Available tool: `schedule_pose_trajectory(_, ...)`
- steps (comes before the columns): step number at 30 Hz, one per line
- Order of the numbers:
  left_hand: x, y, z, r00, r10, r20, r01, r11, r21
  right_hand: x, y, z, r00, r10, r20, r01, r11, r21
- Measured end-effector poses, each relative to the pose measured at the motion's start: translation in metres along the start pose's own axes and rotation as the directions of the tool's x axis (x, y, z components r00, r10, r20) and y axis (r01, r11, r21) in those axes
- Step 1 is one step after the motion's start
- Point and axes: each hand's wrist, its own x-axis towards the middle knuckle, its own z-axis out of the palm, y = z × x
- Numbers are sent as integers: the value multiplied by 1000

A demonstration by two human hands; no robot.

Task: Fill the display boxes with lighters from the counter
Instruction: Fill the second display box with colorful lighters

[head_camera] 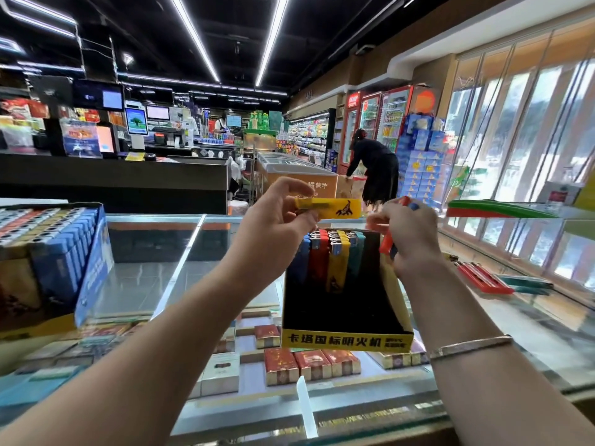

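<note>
A black and yellow display box stands on the glass counter, with several lighters in blue, red, yellow and teal upright along its back. My left hand pinches a yellow lighter held sideways above the box. My right hand grips a bunch of lighters, red and blue ends showing, just right of the box. More loose lighters, red and teal, lie on the counter to the right.
A second box packed with lighters sits tilted at the left. Cigarette packs lie under the glass. A red and green item rests at the right by the windows. A person in black bends over a freezer beyond the counter.
</note>
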Motion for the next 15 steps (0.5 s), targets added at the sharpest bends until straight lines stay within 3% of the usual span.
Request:
schedule_pose_trajectory(4, 0, -1, 1, 995, 91, -29, -86, 987, 133, 0, 3, 4, 993, 68, 96, -64, 997, -46)
schedule_pose_trajectory(15, -6, 0, 7, 976, 200, 85, -218, 890, 401, -3, 6, 11, 998, 12, 60, -11, 1000, -23)
